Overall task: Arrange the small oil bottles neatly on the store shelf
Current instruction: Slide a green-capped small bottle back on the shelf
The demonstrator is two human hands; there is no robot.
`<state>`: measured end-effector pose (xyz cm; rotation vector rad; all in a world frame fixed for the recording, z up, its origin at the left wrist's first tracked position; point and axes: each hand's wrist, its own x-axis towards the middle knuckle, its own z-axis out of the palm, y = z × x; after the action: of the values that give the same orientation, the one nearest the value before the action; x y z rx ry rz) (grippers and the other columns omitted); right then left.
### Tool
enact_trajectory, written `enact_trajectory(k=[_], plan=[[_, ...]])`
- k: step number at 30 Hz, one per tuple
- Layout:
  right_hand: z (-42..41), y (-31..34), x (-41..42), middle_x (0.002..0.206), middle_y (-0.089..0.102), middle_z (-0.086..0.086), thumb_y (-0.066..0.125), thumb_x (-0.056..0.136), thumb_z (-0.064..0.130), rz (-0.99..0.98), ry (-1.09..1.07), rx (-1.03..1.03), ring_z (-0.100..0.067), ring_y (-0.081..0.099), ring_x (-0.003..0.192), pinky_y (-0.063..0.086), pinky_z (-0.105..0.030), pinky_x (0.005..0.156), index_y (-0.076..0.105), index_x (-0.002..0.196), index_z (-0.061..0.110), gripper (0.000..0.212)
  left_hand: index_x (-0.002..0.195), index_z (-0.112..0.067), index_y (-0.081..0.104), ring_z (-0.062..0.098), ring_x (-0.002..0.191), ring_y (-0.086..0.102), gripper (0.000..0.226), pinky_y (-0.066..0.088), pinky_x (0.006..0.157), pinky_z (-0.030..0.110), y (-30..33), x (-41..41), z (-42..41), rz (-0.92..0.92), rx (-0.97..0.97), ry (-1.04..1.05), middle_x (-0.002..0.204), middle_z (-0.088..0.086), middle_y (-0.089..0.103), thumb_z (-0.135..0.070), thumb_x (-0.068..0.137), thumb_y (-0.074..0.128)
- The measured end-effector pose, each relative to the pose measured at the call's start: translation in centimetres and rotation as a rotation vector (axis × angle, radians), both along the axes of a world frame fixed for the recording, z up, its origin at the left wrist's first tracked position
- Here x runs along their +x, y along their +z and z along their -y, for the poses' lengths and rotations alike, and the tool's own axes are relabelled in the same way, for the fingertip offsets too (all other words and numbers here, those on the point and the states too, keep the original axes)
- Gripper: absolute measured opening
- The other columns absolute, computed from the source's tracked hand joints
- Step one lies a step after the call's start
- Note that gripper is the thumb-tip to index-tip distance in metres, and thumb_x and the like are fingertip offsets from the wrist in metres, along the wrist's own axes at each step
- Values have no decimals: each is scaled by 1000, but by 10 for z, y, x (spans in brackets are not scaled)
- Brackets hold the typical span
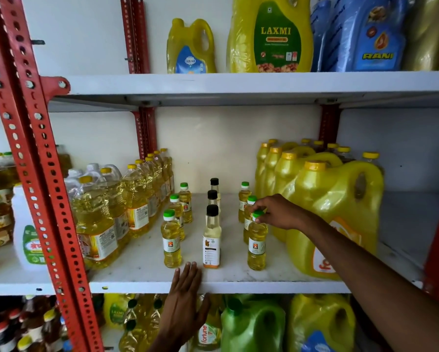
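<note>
Small oil bottles stand in three rows on the white middle shelf (238,284). The left row has three green-capped bottles, the nearest (172,246). The middle row has three black-capped bottles, the front one (211,243). The right row has three green-capped bottles. My right hand (279,212) pinches the green cap of the front right bottle (257,246), which stands upright on the shelf. My left hand (186,288) rests flat on the shelf's front edge, fingers together, holding nothing, just in front of the left and middle rows.
Larger clear oil bottles (137,199) line the left side of the shelf. Big yellow jugs (327,212) crowd the right side, close to my right wrist. A red slotted upright (43,174) crosses the left. Jugs fill the shelves above and below.
</note>
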<state>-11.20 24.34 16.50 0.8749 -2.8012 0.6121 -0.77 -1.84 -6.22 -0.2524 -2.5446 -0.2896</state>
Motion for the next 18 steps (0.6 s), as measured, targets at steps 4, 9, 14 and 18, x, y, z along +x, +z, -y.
enact_trajectory(k=[4,9,14,18], plan=[[0,-2,1,115,70,-14,74,80,17,-8,-28,-25,-23,65,106,47,-24,86,70,114,11,34,145,-8,40,25,142,28,73,12,114,38,-3,-1,2,12,-4,-2,152,10,36,-53,88,50],[4,-2,2,110,72,-16,76,79,25,-8,-74,-37,-24,65,105,49,-26,86,69,114,10,39,143,-8,42,27,140,32,73,10,114,34,0,0,0,-2,11,-12,149,10,38,-54,88,48],[5,-5,3,110,71,-15,78,76,29,-12,-87,-32,-24,65,105,51,-29,86,67,116,12,44,145,-8,41,25,142,28,74,9,114,36,-2,-1,0,-16,-1,-9,151,11,38,-57,89,46],[4,-5,6,115,69,-15,82,72,23,-12,-72,-5,-25,65,105,53,-33,90,67,116,16,47,144,-8,42,25,141,29,74,8,114,35,-1,0,0,-7,-7,-12,150,12,41,-57,88,47]])
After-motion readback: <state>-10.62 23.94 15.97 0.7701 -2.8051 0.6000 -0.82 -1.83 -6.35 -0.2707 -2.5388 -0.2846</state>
